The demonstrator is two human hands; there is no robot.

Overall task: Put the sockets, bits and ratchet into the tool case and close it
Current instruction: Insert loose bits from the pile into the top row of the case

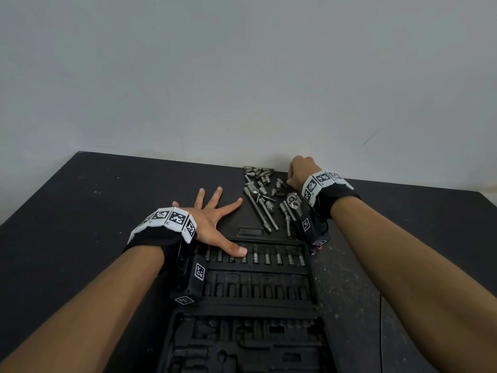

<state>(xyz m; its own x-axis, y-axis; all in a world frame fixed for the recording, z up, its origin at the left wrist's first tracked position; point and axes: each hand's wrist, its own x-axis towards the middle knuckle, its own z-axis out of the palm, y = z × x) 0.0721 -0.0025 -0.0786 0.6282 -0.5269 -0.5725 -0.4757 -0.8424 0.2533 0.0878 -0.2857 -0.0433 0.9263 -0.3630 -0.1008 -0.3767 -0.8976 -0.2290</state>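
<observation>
The black tool case [312, 281] lies open in front of me, with several sockets [267, 258] seated in its far row. My left hand [212, 222] is spread flat, thumb on the case's far edge and fingers on the table. Beyond the case lie loose sockets and bits [259, 173], extension bars [262, 211] and the ratchet [293, 201]. My right hand [300, 172] reaches to the back of this pile with curled fingers; whether they pinch a small piece is hidden.
The dark table [94, 200] ends at a pale wall [242, 76] just behind the loose parts. Both wrists wear black bands with printed markers.
</observation>
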